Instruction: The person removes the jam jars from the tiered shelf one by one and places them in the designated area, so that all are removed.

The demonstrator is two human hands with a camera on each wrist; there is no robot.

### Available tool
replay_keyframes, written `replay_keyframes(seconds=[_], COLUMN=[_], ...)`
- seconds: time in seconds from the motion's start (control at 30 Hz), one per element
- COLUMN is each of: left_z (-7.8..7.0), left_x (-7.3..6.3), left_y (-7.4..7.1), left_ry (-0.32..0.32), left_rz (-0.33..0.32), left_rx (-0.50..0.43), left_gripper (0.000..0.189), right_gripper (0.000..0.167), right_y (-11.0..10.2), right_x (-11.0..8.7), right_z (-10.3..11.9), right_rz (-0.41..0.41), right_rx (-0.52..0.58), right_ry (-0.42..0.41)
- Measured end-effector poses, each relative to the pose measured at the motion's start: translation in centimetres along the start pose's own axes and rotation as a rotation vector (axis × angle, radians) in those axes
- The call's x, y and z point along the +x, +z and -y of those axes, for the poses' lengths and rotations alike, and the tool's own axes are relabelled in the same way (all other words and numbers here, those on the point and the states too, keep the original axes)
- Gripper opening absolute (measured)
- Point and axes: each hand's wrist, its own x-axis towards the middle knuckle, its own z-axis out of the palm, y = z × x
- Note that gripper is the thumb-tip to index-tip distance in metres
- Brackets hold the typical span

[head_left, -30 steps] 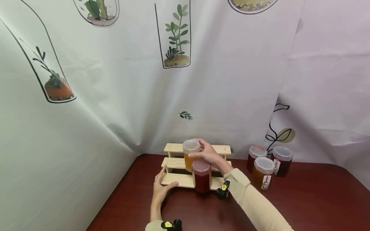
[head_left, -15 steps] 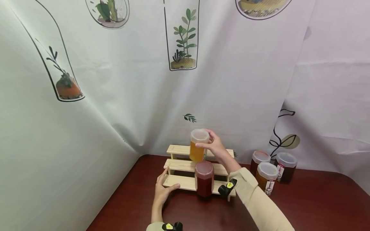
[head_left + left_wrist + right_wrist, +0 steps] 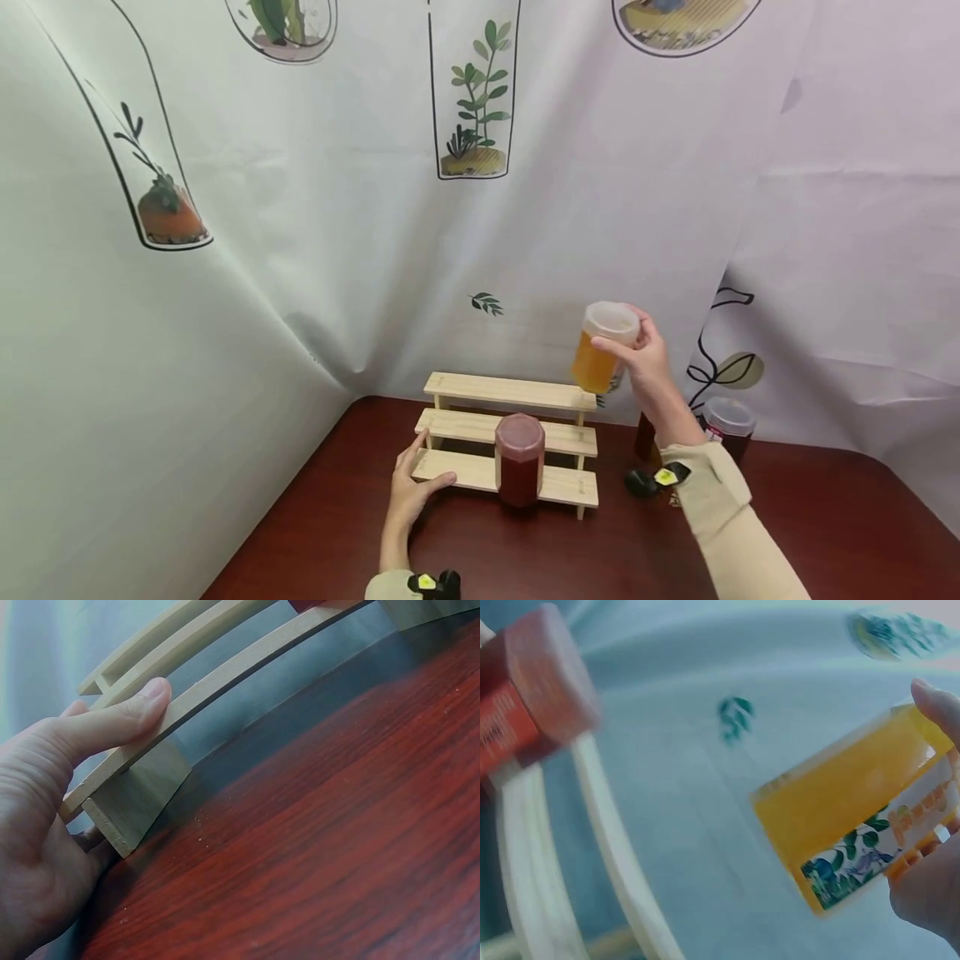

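My right hand (image 3: 651, 362) holds a jar of amber-yellow contents (image 3: 595, 362) by its upper part, in the air above the right end of a three-step wooden stand (image 3: 461, 471). The jar tilts slightly and has a whitish lid; its fruit-and-leaf label shows in the right wrist view on the amber jar (image 3: 847, 817). A dark red jar (image 3: 519, 471) stands upright on the lowest step, right of its middle. At the stand's left end, my left hand (image 3: 405, 496) grips the lowest step, its thumb (image 3: 135, 716) lying over the board and the other fingers partly hidden behind it.
On the table (image 3: 300, 517) to the right, a dark jar (image 3: 727, 425) stands near the backdrop. Other jars beside it are mostly hidden behind my right forearm (image 3: 720, 500). A printed cloth (image 3: 375, 250) hangs close behind the stand and along the left.
My right hand has lifted the amber jar from the stand's middle step and carried it up and to the right. My left hand has stayed at the stand's left end.
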Motion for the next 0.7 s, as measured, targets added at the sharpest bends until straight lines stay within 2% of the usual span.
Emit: replay_keyframes(seconds=[0.33, 0.5, 0.7], left_z=[0.2, 0.2, 0.0], left_x=[-0.4, -0.3, 0.1], left_y=[-0.2, -0.3, 0.0], left_ry=[0.000, 0.006, 0.004], left_rz=[-0.011, -0.013, -0.001], left_rx=[0.026, 0.033, 0.035], left_gripper=[0.088, 0.088, 0.088], right_gripper=[0.061, 0.062, 0.064], right_y=[-7.8, -10.9, -14.1], right_x=[-3.0, -4.2, -5.6], right_z=[0.6, 0.1, -1.6], right_rz=[-0.322, -0.444, -0.559], right_rx=[0.038, 0.091, 0.085], right_ry=[-0.017, -0.018, 0.027])
